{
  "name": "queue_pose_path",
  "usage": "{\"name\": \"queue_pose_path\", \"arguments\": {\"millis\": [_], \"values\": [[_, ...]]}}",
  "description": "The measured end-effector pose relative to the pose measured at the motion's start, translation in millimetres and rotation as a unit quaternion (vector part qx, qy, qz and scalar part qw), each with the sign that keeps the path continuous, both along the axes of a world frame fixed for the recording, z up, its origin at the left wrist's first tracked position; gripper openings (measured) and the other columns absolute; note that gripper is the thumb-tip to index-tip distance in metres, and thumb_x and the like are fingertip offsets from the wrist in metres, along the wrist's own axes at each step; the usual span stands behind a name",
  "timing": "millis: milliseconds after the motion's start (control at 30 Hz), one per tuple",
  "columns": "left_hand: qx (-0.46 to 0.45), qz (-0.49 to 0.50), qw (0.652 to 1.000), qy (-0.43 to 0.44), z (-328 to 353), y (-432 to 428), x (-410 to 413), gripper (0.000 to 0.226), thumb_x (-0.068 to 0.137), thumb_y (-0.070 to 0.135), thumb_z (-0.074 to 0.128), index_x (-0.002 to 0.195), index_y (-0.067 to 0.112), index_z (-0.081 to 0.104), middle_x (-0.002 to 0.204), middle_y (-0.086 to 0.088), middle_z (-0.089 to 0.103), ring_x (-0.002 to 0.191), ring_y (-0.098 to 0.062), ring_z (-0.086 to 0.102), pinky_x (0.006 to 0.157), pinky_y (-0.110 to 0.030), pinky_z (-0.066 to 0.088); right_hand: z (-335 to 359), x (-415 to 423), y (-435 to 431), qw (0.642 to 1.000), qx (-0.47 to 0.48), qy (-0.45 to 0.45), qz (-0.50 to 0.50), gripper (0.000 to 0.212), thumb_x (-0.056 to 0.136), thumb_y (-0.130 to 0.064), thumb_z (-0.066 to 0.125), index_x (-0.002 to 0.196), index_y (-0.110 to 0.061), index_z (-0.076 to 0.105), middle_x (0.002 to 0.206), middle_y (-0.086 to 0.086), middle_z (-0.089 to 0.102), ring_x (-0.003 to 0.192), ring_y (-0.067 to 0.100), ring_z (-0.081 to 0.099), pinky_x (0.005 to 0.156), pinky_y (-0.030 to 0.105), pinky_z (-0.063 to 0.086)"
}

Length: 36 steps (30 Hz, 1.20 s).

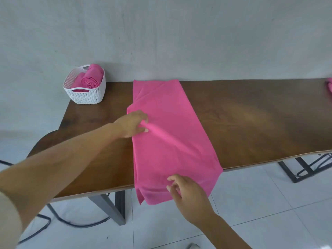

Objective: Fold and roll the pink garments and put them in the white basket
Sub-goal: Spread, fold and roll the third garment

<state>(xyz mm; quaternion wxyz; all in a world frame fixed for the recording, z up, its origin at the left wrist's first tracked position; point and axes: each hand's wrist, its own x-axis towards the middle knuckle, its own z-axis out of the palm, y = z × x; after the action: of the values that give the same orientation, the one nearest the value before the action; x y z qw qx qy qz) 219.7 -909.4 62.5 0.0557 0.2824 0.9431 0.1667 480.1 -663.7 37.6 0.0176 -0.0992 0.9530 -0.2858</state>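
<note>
The left hand (132, 125) pinches a raised ridge at the left edge of the long, folded pink cotton garment (168, 133), thumb and fingers closed on the cloth. The right hand (190, 193) is relaxed: its loosely bent fingertips rest on the near end and clasp nothing.

The garment lies lengthwise across the dark brown wooden table (251, 119), with its near end hanging over the front edge. That overhang is the likely trouble. A roll started from there has no support, and a tug from the left could skew the strip or drag it off, so the roll would come out slack or crooked.

The white perforated plastic basket (86, 97) stands on the far left corner, well apart, and already holds rolled pink garments (91, 79). More pink cloth (329, 87) shows at the right edge. Behind is a plain grey wall (179, 33). Below is a pale tiled floor (269, 203), with black cables (59, 218) trailing past the metal legs.
</note>
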Motion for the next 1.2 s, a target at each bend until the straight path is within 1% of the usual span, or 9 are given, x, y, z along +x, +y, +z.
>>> {"name": "queue_pose_path", "arguments": {"millis": [133, 233, 333, 433, 667, 800, 1033, 1133, 1200], "values": [[0.034, -0.006, 0.999, -0.009, -16.6, 38.4, 16.1, 0.047, 0.093, 0.038, 0.072, 0.131, 0.013, 0.059, 0.136, -0.005, 0.055, 0.127, -0.022, 0.050, 0.109, -0.031, 0.036, 5.4, -9.6, 35.6, 1.000, -0.002, -0.004, -0.024, 0.026, 0.103, -0.041, 0.048, 0.127, -0.034, 0.055, 0.099, -0.019, 0.061, 0.099, -0.001, 0.054, 0.087, 0.025, 0.047], [0.038, 0.014, 0.999, -0.025, -31.6, 64.1, 26.9, 0.069, 0.091, 0.056, 0.065, 0.146, 0.018, 0.050, 0.152, -0.004, 0.047, 0.142, -0.023, 0.040, 0.119, -0.036, 0.029, 11.4, -21.0, 67.9, 0.999, 0.000, 0.015, -0.042, 0.031, 0.102, -0.041, 0.050, 0.133, -0.037, 0.053, 0.105, -0.022, 0.058, 0.104, -0.003, 0.053, 0.089, 0.025, 0.048], [0.019, 0.050, 0.997, -0.056, -50.4, 81.5, 38.2, 0.103, 0.073, 0.089, 0.038, 0.153, 0.025, 0.042, 0.162, -0.002, 0.035, 0.150, -0.023, 0.028, 0.124, -0.041, 0.020, 13.8, -36.9, 101.5, 0.998, 0.012, 0.040, -0.049, 0.032, 0.101, -0.038, 0.054, 0.133, -0.034, 0.054, 0.114, -0.021, 0.056, 0.109, -0.003, 0.051, 0.093, 0.024, 0.046], [0.048, 0.068, 0.996, -0.041, -68.2, 85.6, 47.4, 0.119, 0.065, 0.102, 0.018, 0.155, 0.026, 0.038, 0.166, 0.002, 0.026, 0.155, -0.020, 0.016, 0.126, -0.041, 0.011, 11.0, -53.1, 130.9, 0.998, 0.014, 0.050, -0.045, 0.030, 0.101, -0.037, 0.055, 0.130, -0.031, 0.056, 0.116, -0.019, 0.057, 0.111, 0.001, 0.050, 0.095, 0.029, 0.047], [0.079, 0.093, 0.992, -0.017, -79.4, 88.8, 85.3, 0.104, 0.074, 0.097, 0.026, 0.156, 0.031, 0.036, 0.166, 0.011, 0.023, 0.154, -0.008, 0.009, 0.126, -0.034, 0.005, -1.5, -80.8, 166.6, 0.998, 0.013, 0.057, -0.011, 0.031, 0.099, -0.034, 0.058, 0.129, -0.029, 0.058, 0.121, -0.020, 0.056, 0.115, 0.002, 0.049, 0.095, 0.027, 0.048], [0.060, 0.099, 0.993, -0.017, -79.0, 95.9, 114.0, 0.091, 0.083, 0.089, 0.032, 0.157, 0.036, 0.031, 0.166, 0.017, 0.017, 0.154, -0.002, 0.003, 0.128, -0.036, 0.005, -7.4, -94.8, 176.9, 0.998, 0.013, 0.053, 0.023, 0.032, 0.099, -0.032, 0.058, 0.131, -0.028, 0.058, 0.127, -0.019, 0.055, 0.120, 0.001, 0.044, 0.098, 0.022, 0.042], [0.032, 0.114, 0.993, -0.025, -77.3, 106.2, 152.7, 0.076, 0.092, 0.077, 0.041, 0.157, 0.040, 0.027, 0.166, 0.023, 0.013, 0.153, 0.003, -0.002, 0.127, -0.034, 0.003, -11.4, -123.6, 183.8, 0.993, 0.023, 0.058, 0.099, 0.030, 0.100, -0.033, 0.057, 0.130, -0.027, 0.058, 0.128, -0.017, 0.054, 0.122, 0.003, 0.044, 0.102, 0.025, 0.042], [0.019, 0.135, 0.990, -0.032, -69.4, 111.4, 156.8, 0.073, 0.092, 0.079, 0.032, 0.155, 0.041, 0.033, 0.163, 0.024, 0.019, 0.153, 0.002, 0.005, 0.126, -0.034, 0.006, -9.4, -138.9, 182.0, 0.990, 0.033, 0.066, 0.121, 0.030, 0.101, -0.033, 0.056, 0.129, -0.026, 0.059, 0.128, -0.014, 0.056, 0.122, 0.007, 0.046, 0.103, 0.029, 0.044], [0.020, 0.155, 0.987, -0.026, -60.1, 113.9, 151.9, 0.077, 0.090, 0.083, 0.023, 0.150, 0.039, 0.042, 0.158, 0.021, 0.033, 0.149, -0.001, 0.021, 0.125, -0.036, 0.016, -8.8, -149.9, 179.6, 0.987, 0.045, 0.071, 0.134, 0.029, 0.101, -0.034, 0.056, 0.129, -0.025, 0.059, 0.127, -0.013, 0.057, 0.122, 0.008, 0.048, 0.104, 0.030, 0.044]]}}
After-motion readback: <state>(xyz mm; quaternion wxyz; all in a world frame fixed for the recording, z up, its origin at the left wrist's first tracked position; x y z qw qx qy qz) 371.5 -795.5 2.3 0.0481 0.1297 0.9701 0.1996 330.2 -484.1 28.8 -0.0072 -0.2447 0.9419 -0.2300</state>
